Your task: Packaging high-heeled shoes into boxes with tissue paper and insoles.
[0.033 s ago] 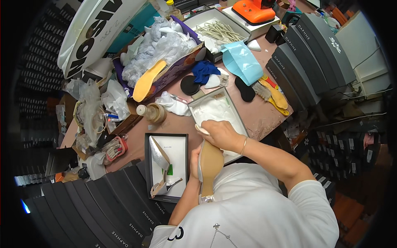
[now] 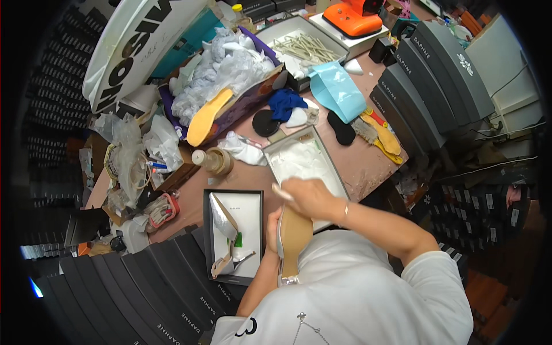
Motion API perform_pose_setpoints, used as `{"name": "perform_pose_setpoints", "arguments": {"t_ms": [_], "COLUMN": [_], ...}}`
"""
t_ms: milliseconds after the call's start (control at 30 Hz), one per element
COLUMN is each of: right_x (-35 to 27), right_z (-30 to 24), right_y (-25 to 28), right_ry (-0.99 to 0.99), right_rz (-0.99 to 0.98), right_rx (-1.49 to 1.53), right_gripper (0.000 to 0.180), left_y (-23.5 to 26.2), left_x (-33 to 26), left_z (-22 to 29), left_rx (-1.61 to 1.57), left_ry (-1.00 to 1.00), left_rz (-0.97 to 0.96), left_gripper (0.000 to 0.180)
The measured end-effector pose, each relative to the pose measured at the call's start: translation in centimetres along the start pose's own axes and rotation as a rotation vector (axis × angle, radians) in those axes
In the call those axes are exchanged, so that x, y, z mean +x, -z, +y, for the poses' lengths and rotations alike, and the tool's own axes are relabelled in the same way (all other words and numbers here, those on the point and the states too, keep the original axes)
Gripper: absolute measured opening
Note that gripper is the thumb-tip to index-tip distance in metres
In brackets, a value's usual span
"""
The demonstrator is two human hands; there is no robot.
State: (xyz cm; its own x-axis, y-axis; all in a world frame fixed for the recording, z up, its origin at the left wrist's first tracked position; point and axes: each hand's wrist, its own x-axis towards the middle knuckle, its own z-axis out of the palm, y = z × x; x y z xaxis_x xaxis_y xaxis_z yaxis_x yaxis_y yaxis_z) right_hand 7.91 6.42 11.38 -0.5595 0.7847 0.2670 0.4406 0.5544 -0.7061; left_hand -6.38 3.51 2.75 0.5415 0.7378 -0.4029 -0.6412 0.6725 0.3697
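Tan-soled shoe (image 2: 294, 240) held sole-up at table's near edge, left hand (image 2: 272, 231) wrapped along its side, fingers mostly hidden; right hand (image 2: 307, 196) curled over toe, pinching white wad (image 2: 282, 192). Open shoebox with white paper (image 2: 305, 161) just beyond; black box with silver heel (image 2: 233, 233) beside left wrist; little free room

A tan-soled silver shoe (image 2: 294, 241) is held sole-up, toe pointing away.

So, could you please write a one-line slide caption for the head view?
Left hand steadies a tan-soled shoe while right hand works at its toe, beside an open shoebox.
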Motion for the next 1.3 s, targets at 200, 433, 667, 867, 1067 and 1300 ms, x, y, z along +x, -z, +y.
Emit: {"name": "perform_pose_setpoints", "arguments": {"t_ms": [200, 433, 667, 867, 1067, 1300], "right_x": [0.0, -3.0, -3.3, -1.4, -5.0, -4.7], "right_z": [3.3, 3.4, 3.5, 11.7, 8.4, 4.5], "right_y": [0.8, 1.7, 0.9, -0.7, 1.3, -1.1], "right_ry": [-0.027, 0.122, 0.05, -0.538, -0.891, -0.831], "right_rz": [0.066, -0.002, 0.094, 0.22, -0.312, -0.419], "right_rx": [-0.088, -0.168, -0.142, 0.529, 1.243, 1.161], "right_gripper": [0.014, 0.011, 0.01, 0.025, 0.046, 0.031], "left_y": [-2.7, -3.6, -3.9, -4.2, -3.6, -3.0], "left_x": [-0.9, 0.2, 0.5, 0.9, 1.3, 0.2], "left_z": [-0.9, 0.3, 0.4, 0.7, 3.1, 4.9], "left_rx": [-0.165, 0.047, -0.018, 0.113, 0.01, 0.819], "left_ry": [0.021, 0.02, 0.043, 0.013, -0.204, -0.72], "left_rz": [0.185, 0.173, 0.156, -0.003, -0.02, 0.483], "left_gripper": [0.05, 0.05, 0.056, 0.062, 0.062, 0.049]}}
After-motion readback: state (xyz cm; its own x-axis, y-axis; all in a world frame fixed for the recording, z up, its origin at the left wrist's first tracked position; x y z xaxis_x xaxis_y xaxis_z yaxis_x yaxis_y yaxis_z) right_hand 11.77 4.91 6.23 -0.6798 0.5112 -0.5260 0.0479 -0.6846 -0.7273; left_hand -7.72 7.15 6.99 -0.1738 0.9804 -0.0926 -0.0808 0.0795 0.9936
